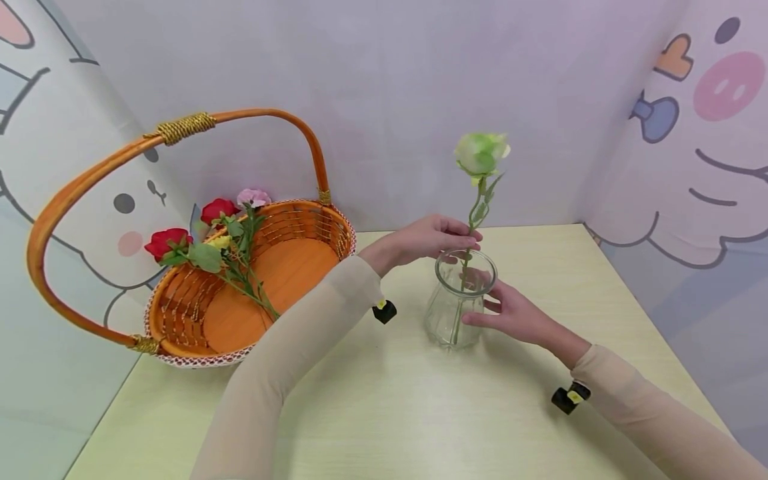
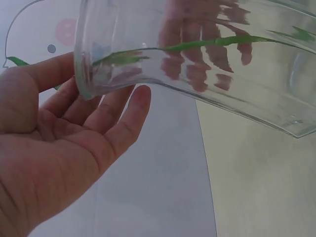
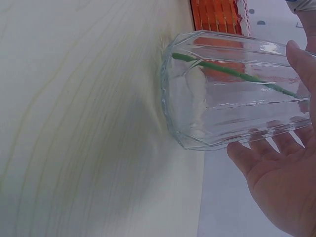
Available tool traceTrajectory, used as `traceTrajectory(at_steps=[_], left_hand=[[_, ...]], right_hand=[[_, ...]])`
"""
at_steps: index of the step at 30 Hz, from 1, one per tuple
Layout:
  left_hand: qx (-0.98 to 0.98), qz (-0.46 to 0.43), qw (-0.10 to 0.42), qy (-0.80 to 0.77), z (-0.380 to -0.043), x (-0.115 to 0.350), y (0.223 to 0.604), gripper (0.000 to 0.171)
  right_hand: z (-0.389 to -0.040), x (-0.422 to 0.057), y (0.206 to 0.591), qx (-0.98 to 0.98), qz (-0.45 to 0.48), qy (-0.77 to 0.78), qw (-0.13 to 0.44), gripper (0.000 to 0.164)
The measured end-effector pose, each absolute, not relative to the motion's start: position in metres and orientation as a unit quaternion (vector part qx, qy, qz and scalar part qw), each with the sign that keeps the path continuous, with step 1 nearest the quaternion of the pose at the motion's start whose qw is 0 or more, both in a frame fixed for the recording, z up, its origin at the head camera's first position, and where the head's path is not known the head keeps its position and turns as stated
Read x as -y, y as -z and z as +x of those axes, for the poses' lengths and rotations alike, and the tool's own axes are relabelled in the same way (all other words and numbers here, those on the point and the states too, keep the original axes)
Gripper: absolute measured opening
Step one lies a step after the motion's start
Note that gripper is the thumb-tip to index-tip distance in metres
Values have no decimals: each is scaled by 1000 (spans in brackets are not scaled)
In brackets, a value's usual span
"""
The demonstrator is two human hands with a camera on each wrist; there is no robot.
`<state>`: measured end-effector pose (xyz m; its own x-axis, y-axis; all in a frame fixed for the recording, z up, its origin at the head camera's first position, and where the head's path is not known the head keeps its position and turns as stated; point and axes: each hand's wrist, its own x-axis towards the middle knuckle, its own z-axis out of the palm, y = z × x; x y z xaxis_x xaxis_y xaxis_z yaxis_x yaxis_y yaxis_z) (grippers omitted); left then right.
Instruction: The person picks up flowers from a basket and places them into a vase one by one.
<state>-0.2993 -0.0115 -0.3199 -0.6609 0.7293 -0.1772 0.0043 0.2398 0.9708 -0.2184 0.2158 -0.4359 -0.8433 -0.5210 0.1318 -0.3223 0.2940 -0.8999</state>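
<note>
While the pale green-white rose [image 1: 482, 155] stands in the glass jar [image 1: 441, 323], its stem slanting down to the base and its bloom well above the rim, the left hand [image 1: 433, 237] lies beside the stem at the mouth, its grip loose and holding nothing. The right hand [image 1: 513, 312] has its grip half closed around the jar, thumb in front, fingers behind. Farther left on the surface [image 1: 384, 407], a handled basket [image 1: 303, 263] holds more flowers [image 1: 207, 257] (red, pink and yellow).
</note>
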Motion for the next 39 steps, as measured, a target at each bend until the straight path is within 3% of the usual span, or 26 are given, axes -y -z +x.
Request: traceTrajectory(at_steps=[9, 19, 32, 39], left_hand=[[-740, 259, 322, -531, -299, 26, 317, 41], [-745, 257, 309, -533, -297, 69, 293, 40], [-806, 155, 244, -516, -302, 187, 276, 40], [-887, 103, 226, -390, -298, 261, 274, 49]], right_hand=[[-217, -214, 437, -794, -262, 540, 101, 81], [-222, -214, 440, -791, -268, 540, 98, 79], [-220, -213, 434, -794, -258, 541, 99, 81], [-220, -214, 435, -800, -255, 534, 101, 82]])
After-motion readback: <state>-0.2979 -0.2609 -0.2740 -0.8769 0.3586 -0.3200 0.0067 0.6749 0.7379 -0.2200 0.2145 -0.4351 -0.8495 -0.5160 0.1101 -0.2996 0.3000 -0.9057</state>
